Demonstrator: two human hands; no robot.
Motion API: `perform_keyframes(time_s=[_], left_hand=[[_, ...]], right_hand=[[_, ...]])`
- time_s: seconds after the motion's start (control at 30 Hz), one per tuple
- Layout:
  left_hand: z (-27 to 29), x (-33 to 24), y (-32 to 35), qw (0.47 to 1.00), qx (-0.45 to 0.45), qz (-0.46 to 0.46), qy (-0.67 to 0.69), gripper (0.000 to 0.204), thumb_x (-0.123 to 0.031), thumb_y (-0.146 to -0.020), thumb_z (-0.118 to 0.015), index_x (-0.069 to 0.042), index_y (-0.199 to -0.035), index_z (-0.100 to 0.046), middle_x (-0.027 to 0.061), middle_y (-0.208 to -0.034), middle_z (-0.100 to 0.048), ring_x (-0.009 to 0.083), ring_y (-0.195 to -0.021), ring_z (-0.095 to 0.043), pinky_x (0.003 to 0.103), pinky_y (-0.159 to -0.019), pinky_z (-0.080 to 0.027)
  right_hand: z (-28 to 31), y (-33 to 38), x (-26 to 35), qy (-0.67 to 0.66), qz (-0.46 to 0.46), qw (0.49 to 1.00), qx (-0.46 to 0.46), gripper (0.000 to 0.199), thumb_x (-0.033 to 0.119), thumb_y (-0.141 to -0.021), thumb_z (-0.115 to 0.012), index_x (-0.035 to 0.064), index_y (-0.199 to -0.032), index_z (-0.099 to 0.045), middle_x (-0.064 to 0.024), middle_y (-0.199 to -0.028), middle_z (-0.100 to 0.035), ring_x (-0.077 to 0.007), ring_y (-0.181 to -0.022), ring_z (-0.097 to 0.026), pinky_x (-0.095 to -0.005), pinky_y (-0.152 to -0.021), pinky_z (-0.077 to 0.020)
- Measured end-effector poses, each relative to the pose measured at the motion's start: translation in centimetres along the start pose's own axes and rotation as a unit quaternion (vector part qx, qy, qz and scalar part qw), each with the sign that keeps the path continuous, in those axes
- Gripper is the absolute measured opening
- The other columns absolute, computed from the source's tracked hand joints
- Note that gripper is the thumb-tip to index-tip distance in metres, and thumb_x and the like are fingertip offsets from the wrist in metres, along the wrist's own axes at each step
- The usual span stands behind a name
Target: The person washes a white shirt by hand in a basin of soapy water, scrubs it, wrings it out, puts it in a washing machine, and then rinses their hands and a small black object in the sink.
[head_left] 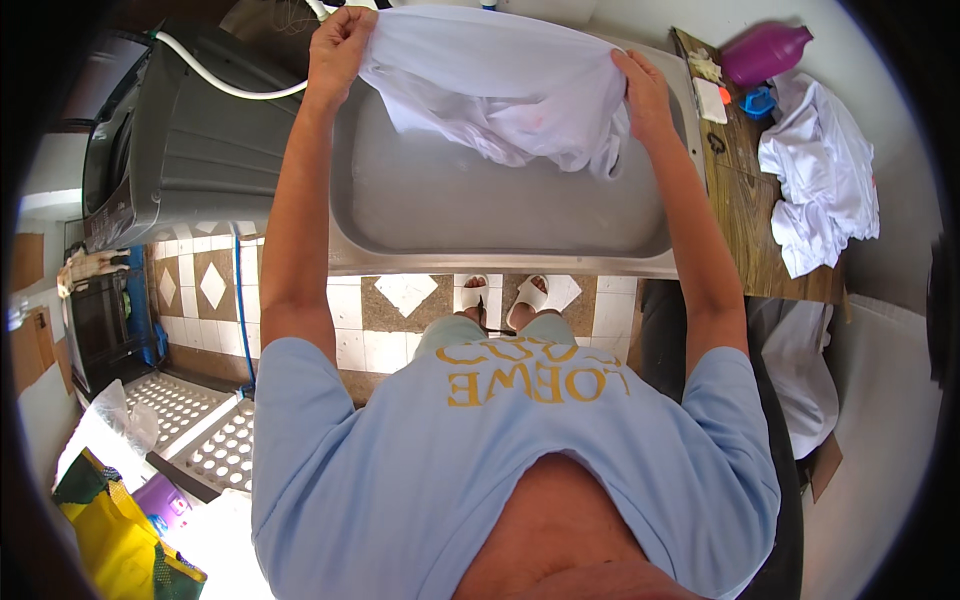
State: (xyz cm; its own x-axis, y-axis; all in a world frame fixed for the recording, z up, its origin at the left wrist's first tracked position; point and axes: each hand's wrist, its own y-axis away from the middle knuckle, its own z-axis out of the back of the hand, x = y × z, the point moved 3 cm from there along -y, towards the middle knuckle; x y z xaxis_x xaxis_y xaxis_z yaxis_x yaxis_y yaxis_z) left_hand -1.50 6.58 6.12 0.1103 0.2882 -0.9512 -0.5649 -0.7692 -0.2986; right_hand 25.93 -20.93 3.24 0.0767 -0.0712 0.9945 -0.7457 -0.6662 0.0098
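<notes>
Location type: domestic laundry or wash area, apparently in a home. Indicators: a wide, rectangular grey metal sink (490,215), upper centre of the frame, with a thin white fabric item (490,85) spread above it; a dark grey, ribbed-sided appliance (215,150) resembling a washing machine, upper left, with a flexible white hose (255,96) beside it; a brown wood-grain tabletop (742,215), right, carrying a purple plastic bottle (766,54) and a crumpled white cloth (820,160). Diamond-patterned white and brown floor tiles (345,315), centre, and white open-toed sandals (533,291) suggest household use.

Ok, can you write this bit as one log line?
left hand: pinches white cloth | right hand: pinches its other side | below: grey sink
</notes>
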Motion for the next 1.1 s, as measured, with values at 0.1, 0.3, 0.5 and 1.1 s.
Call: perform_keyframes(time_s=[0.1,0.3,0.5,1.1], left_hand=[[1.0,-0.6,0.1,0.999,0.025,0.005,-0.045,0.015,-0.020,-0.090,-0.063,-0.006,-0.094,-0.063,-0.0065,-0.078,-0.057,0.0014,-0.070,-0.048,0.018,-0.064,-0.040],[-3.9,-6.0,1.6,0.995,0.070,-0.053,-0.051,0.017,-0.020,-0.096,-0.052,-0.009,-0.083,-0.052,-0.0094,-0.065,-0.036,0.0012,-0.056,-0.032,0.018,-0.049,-0.026],[-3.8,-6.6,1.0,0.995,0.030,-0.080,-0.045,0.017,-0.018,-0.096,-0.052,-0.008,-0.083,-0.050,-0.0100,-0.066,-0.036,0.0018,-0.058,-0.032,0.020,-0.051,-0.028],[-3.2,3.9,7.8,0.977,-0.056,0.088,0.185,0.027,-0.035,-0.095,-0.051,-0.008,-0.097,-0.052,0.0048,-0.083,-0.059,0.0179,-0.074,-0.062,0.034,-0.067,-0.053]], right_hand=[[-0.1,-1.0,1.4,-0.046,-0.004,0.999,0.001,0.013,0.020,-0.082,-0.065,0.0071,-0.082,-0.062,0.0066,-0.069,-0.052,-0.0014,-0.062,-0.043,-0.0202,-0.054,-0.0312],[-3.5,1.0,4.7,0.262,0.136,0.941,0.164,0.036,0.035,-0.081,-0.066,0.0026,-0.097,-0.065,-0.0059,-0.084,-0.063,-0.0141,-0.082,-0.057,-0.0275,-0.070,-0.0445],[-1.5,-2.0,1.6,0.167,-0.012,0.966,0.199,0.031,0.024,-0.079,-0.071,0.0025,-0.101,-0.064,-0.0057,-0.093,-0.066,-0.0143,-0.088,-0.060,-0.0277,-0.075,-0.0455],[5.7,-4.9,5.4,0.025,0.052,0.996,0.065,0.014,0.001,-0.081,-0.063,0.0062,-0.091,-0.054,-0.0016,-0.087,-0.060,-0.0114,-0.082,-0.060,-0.0270,-0.073,-0.0486]])
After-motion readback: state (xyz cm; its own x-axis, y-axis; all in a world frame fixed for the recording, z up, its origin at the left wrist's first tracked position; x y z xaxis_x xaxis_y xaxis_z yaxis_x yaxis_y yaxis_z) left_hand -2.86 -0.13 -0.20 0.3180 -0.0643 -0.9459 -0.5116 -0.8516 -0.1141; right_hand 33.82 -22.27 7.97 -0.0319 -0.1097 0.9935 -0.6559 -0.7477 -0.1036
